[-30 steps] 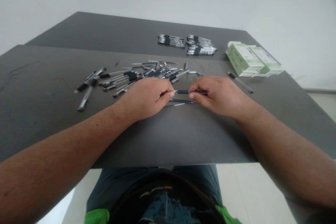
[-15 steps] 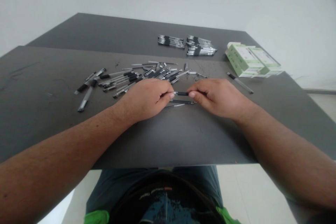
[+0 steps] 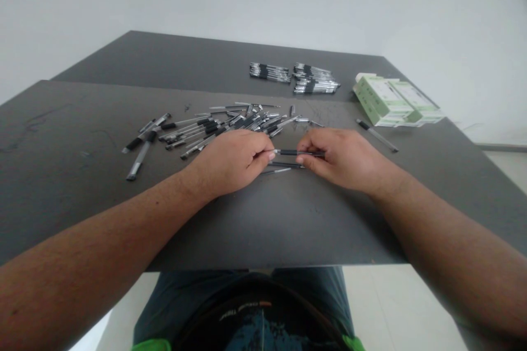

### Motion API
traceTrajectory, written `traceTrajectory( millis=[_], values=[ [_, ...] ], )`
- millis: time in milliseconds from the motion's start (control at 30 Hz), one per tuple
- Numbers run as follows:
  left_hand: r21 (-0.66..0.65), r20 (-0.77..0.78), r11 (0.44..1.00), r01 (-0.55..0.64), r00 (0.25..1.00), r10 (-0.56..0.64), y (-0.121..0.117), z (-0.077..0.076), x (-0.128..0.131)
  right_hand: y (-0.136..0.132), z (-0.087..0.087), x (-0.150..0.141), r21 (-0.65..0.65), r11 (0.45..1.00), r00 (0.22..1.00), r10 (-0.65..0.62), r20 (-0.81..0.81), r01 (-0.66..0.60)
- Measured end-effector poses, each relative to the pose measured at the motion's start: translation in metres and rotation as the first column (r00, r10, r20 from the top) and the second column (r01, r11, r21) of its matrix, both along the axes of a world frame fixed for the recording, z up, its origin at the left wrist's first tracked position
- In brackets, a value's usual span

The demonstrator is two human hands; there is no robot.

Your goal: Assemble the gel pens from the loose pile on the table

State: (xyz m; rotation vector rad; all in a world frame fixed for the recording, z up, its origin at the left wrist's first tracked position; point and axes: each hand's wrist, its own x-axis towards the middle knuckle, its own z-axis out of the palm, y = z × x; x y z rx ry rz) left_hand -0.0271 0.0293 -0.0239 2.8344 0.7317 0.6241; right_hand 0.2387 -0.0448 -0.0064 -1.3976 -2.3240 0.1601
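Note:
My left hand (image 3: 241,162) is closed in a pinch round the rear of a pen (image 3: 288,152), most of whose barrel is hidden by the fingers. Its black grip points to the right, and a thin dark length reaches on from it. My right hand (image 3: 343,159) has thumb and forefinger apart, with that thin end running between them; whether they touch it is hard to tell. Just below, a dark refill (image 3: 286,164) and a paler thin piece (image 3: 278,171) lie on the table. A loose pile of clear pens with black grips (image 3: 214,127) spreads behind my left hand.
Neat bundles of pens (image 3: 269,73) lie on the far table (image 3: 185,57). Green and white boxes (image 3: 387,101) stand at the right, with a single pen (image 3: 376,135) in front. A few capped pens (image 3: 142,156) lie at the left on the grey table (image 3: 263,230).
My right thumb and forefinger have parted from their pinch on the pen, and its thin end now shows between them. The left hand keeps its pinch. The view has tilted slightly upward.

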Motion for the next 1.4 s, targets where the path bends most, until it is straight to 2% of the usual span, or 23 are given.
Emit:
traceTrajectory(
  millis=[133, 300, 467, 633, 800, 967, 1200, 1400],
  values=[
    [-0.003, 0.0, 1.0, 0.0, 1.0, 0.0, -0.0013, 0.0005, -0.0003, 0.0006, 0.0002, -0.0004, -0.014, 0.998, 0.997, 0.056, 0.049, -0.055],
    [-0.013, 0.001, 1.0, -0.003, 1.0, 0.003, -0.0005, 0.0001, -0.0003, 0.0001, -0.0005, -0.0001, -0.011, 1.0, 1.0, -0.005, -0.021, 0.004],
    [-0.034, 0.008, 0.999, -0.001, 1.0, 0.001, -0.0001, -0.0009, -0.0001, 0.0007, -0.0007, 0.0006, 0.001, 0.997, 0.996, 0.075, 0.047, -0.075],
    [-0.036, 0.016, 0.999, 0.012, 1.0, -0.011, 0.0003, -0.0005, -0.0004, 0.0003, -0.0002, -0.0003, -0.007, 1.0, 1.0, 0.007, -0.019, -0.007],
    [-0.027, 0.017, 1.0, 0.014, 1.0, -0.014, 0.0009, -0.0016, -0.0005, 0.0008, 0.0006, -0.0014, -0.017, 0.997, 0.995, 0.075, 0.061, -0.074],
    [-0.01, 0.017, 1.0, 0.017, 1.0, -0.017, 0.0007, -0.0028, -0.0005, -0.0007, 0.001, -0.0009, -0.031, 1.0, 0.999, 0.004, -0.035, -0.005],
    [-0.024, 0.007, 0.998, 0.064, 0.998, -0.064, 0.0006, -0.0028, -0.0013, 0.0008, -0.001, 0.0, 0.016, 0.991, 0.99, 0.132, 0.053, -0.133],
    [-0.011, 0.005, 0.998, 0.054, 0.999, -0.054, 0.0003, -0.0031, -0.0016, -0.0009, 0.0003, -0.0005, 0.001, 0.998, 0.998, 0.059, -0.007, -0.059]
  ],
)
